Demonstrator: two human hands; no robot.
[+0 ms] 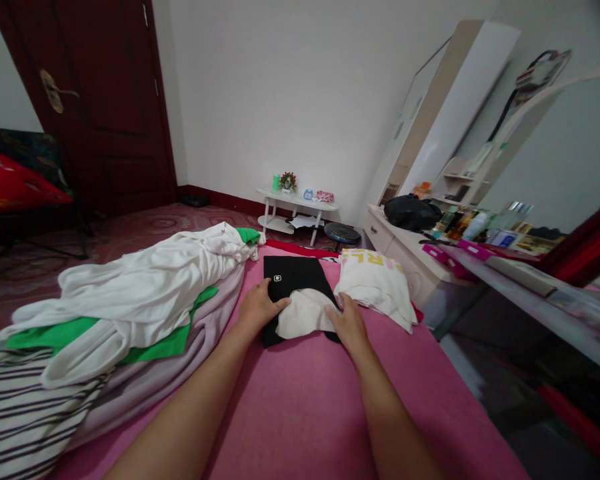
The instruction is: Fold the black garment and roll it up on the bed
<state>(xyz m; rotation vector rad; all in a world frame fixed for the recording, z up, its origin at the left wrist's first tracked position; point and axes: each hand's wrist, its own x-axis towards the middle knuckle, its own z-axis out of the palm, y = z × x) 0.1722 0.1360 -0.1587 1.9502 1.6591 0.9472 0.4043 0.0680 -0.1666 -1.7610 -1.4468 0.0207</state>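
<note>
A folded black garment point(300, 272) with a small white logo lies on the pink bed sheet point(300, 407). Across its near half is a piece of white cloth point(305, 313); whether it is part of the garment I cannot tell. My left hand point(263, 308) grips the left edge, its thumb on the white cloth. At the right edge my right hand point(349, 323) is closed in the same way, thumb over the cloth. Some fingertips are hidden under the edges. Just right of my right hand sits a folded white shirt point(375, 283) with yellow lettering.
Left on the bed are a heap of white clothing point(180, 267), a green cloth point(165, 347) and a striped garment point(25, 413). Dressers with bottles point(460, 227) line the right side. A small white table point(300, 197) stands by the far wall.
</note>
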